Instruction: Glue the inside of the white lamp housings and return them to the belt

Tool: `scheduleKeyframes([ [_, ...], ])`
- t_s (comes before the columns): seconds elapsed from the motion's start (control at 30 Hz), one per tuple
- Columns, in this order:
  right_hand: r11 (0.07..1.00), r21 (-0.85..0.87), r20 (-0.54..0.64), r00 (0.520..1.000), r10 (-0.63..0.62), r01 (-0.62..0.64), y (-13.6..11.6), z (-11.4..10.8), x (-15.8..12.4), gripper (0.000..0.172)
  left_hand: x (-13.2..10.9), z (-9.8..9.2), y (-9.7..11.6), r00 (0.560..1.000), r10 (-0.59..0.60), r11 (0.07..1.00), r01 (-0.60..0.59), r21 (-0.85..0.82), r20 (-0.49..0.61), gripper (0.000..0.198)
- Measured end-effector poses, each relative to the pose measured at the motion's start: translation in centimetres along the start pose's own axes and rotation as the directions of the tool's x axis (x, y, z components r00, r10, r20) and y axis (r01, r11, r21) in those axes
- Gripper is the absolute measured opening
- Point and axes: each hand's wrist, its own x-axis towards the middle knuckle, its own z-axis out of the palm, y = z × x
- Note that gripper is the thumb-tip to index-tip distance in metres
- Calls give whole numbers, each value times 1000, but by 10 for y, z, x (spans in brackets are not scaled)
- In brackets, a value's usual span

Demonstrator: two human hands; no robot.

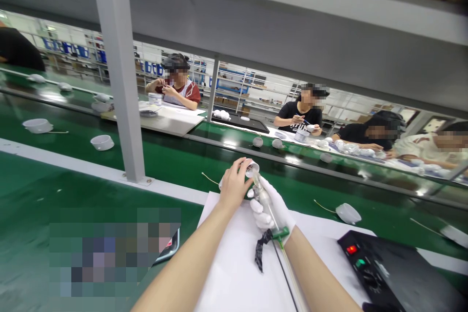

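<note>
My left hand [233, 185] is bare and wraps around a small white round housing [251, 169], held above a white sheet [234, 263]. My right hand [271, 207] wears a white glove and grips a thin syringe-like dispenser [263, 200] whose tip points into the housing. A green fitting [281, 234] sits at the dispenser's rear, with a tube and a black cable trailing back past my wrist.
A black control box [387, 268] with a red light stands at the right. White housings with wires [348, 213] lie on the green conveyor belt [175, 156]. A grey post [120, 73] rises at the left. Several people work on the belt's far side.
</note>
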Motion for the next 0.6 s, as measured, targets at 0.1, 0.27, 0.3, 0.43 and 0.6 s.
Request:
scheduleKeyframes([
  [0.1,1000,-1,-4,1000,-1,1,0,1,0,33,-1,-2,2,1000,29,999,-29,20,2,48],
  [0.27,1000,-2,-10,1000,7,-7,0,3,1,31,-2,-1,2,999,49,999,-49,19,-3,48],
  [0.3,1000,-3,-11,1000,9,-9,0,3,1,30,-2,-1,2,999,48,999,-48,17,-7,47],
  [0.43,1000,-6,-18,1000,13,-13,0,4,2,29,-1,1,0,999,46,999,-46,14,-19,44],
  [0.6,1000,-11,-25,1000,14,-14,0,4,2,31,1,2,-3,999,41,999,-40,32,-26,43],
])
